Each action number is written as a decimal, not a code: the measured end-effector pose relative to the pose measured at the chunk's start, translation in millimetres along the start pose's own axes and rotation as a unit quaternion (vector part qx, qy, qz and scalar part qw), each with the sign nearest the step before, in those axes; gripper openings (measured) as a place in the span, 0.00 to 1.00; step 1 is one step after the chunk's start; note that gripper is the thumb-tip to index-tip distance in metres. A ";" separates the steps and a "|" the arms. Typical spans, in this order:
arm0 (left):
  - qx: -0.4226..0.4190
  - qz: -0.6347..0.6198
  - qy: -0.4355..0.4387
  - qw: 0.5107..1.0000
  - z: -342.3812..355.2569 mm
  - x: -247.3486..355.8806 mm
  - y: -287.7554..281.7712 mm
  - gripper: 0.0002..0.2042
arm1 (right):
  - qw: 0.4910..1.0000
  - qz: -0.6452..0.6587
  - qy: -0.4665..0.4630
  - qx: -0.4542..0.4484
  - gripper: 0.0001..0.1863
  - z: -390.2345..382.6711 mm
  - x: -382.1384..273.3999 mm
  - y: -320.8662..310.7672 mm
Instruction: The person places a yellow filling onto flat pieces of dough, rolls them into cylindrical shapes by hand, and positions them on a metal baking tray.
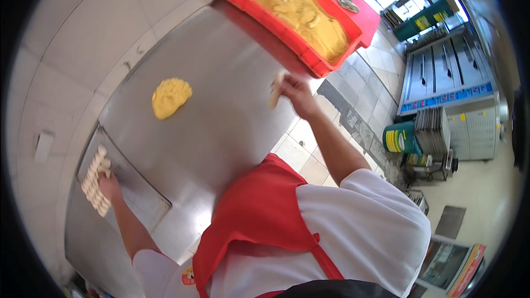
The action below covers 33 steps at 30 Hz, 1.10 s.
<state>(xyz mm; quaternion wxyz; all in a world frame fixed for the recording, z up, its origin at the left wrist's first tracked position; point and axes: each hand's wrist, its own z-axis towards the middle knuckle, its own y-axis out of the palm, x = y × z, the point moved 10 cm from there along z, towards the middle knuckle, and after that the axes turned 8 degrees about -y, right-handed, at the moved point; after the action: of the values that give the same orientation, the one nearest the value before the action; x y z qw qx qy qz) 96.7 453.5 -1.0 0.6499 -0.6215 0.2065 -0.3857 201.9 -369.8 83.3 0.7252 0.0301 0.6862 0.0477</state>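
Note:
My right hand (298, 95) is raised over the right side of the steel table, pinching a pale strip of dough (275, 92) that hangs from its fingers. At the left, my left hand (110, 185) reaches onto a flat metal tray (135, 179), its fingers closed on the edge of a row of pale twisted dough pieces (95, 179). Between my hands a yellow lump of crumbly dough (171, 98) lies on the table. At the far right corner stands a red plastic crate (309, 58) of yellow crumbs (309, 19), with several pale dough strips lying in it.
The steel table (221, 60) runs along a tiled wall (72, 33). Beyond the crate is a red surface with a folded cloth (346, 1). Across the tiled floor stand a deck oven (447, 72), a stack of trays (432, 127) and a green bucket (400, 138).

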 end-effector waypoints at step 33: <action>-0.252 -0.671 -0.212 0.664 -318.8 299.9 -52.4 0.27 | 0.950 0.054 0.301 -0.062 0.34 -125.6 32.7 278.8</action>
<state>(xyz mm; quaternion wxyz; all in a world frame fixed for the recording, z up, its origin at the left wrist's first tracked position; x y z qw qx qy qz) 30.5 23.1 67.6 0.0603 -0.7967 -0.3210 -0.5085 70.5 -91.8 74.2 0.4815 0.0060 0.8658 0.1364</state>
